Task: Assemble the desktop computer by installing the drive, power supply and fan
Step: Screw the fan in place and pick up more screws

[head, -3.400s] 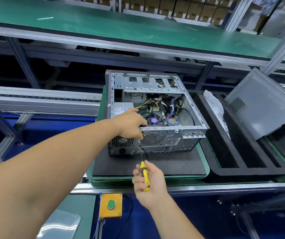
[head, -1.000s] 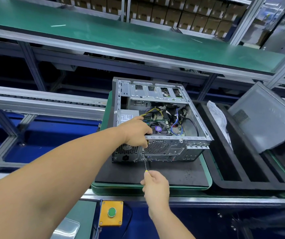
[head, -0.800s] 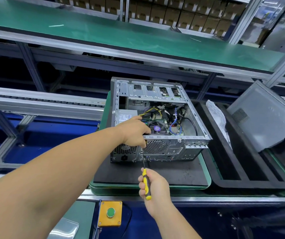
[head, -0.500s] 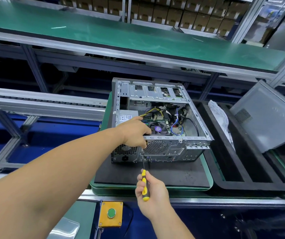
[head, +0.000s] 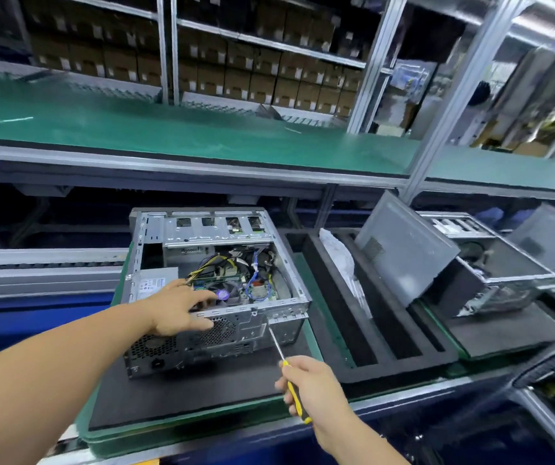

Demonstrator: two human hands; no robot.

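An open grey computer case (head: 202, 236) lies on its side on a dark mat over a green pallet (head: 309, 290). Inside it I see the power supply (head: 155, 283) at the left, a fan (head: 222, 294) with a purple hub and loose cables. My left hand (head: 178, 310) rests over the case's rear top edge, thumb on the rear panel and fingers spread toward the fan. My right hand (head: 309, 384) grips a yellow and black screwdriver (head: 294, 394), whose tip sits by the rear panel's right end.
Right of the pallet lies a black foam tray (head: 383, 360) with a white bag (head: 336, 253) and a grey side panel (head: 407, 250) leaning in it. Another open case (head: 491, 276) stands further right. A green shelf (head: 168, 132) runs above, with boxes behind.
The view swung up and right. My right hand shifted the screwdriver rightward from the middle of the rear panel to its right end. My left hand's fingers have spread.
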